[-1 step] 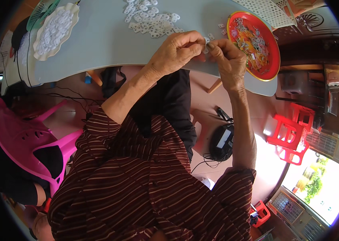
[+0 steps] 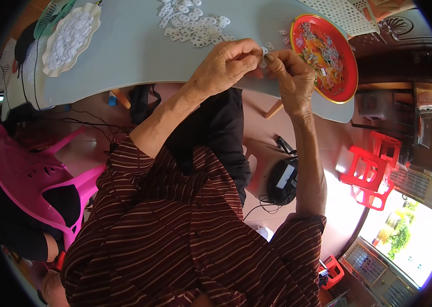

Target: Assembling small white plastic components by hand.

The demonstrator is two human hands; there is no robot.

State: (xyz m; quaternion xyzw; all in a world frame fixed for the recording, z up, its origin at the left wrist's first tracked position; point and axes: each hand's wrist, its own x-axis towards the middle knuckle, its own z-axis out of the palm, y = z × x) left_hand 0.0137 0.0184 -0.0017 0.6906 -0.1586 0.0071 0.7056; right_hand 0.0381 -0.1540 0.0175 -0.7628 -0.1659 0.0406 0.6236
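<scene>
My left hand [image 2: 229, 64] and my right hand [image 2: 292, 77] meet at the near edge of the pale grey table [image 2: 134, 56]. Both pinch a small white piece [image 2: 264, 60] between their fingertips; most of it is hidden by the fingers. Just beyond the hands lies a heap of small white plastic pieces [image 2: 190, 23]. A round red tray [image 2: 346, 84] with several small metal parts sits right beside my right hand.
A white scalloped plate [image 2: 89, 11] of white pieces stands at the table's left, with a green basket [image 2: 52, 13] behind it. A white perforated basket [image 2: 344, 15] is at the back right. A pink chair [image 2: 32, 174], red stools [image 2: 372, 171] and a black device [image 2: 282, 179] are on the floor.
</scene>
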